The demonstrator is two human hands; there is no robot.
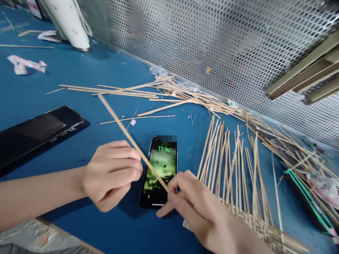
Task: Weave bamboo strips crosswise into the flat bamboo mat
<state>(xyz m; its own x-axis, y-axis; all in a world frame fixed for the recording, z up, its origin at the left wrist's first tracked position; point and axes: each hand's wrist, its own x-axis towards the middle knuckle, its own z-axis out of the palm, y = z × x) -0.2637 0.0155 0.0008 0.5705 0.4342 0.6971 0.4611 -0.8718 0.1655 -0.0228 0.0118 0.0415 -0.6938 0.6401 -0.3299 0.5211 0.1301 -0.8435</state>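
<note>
A thin, flat bamboo strip [120, 124] slants across the middle of the view, above a lit phone [159, 165]. My right hand [198, 208] pinches its lower end between thumb and fingers. My left hand [113, 173] is closed, its curled fingertips against the strip part way up; the thumb is mostly hidden. Beyond the left hand, the strip's far end sticks up free. Beside and partly under my right forearm lies a partly woven bamboo piece [255, 220], with many long loose strip ends [219, 158] fanning away from it.
Loose bamboo strips [127, 92] lie along the foot of a perforated metal panel [185, 42]. A dark phone-like device [39, 130] rests at left, crumpled paper [25, 65] and a white cylindrical object [71, 24] behind it. A green-edged dark tool [307, 201] lies at right on the blue table [106, 229].
</note>
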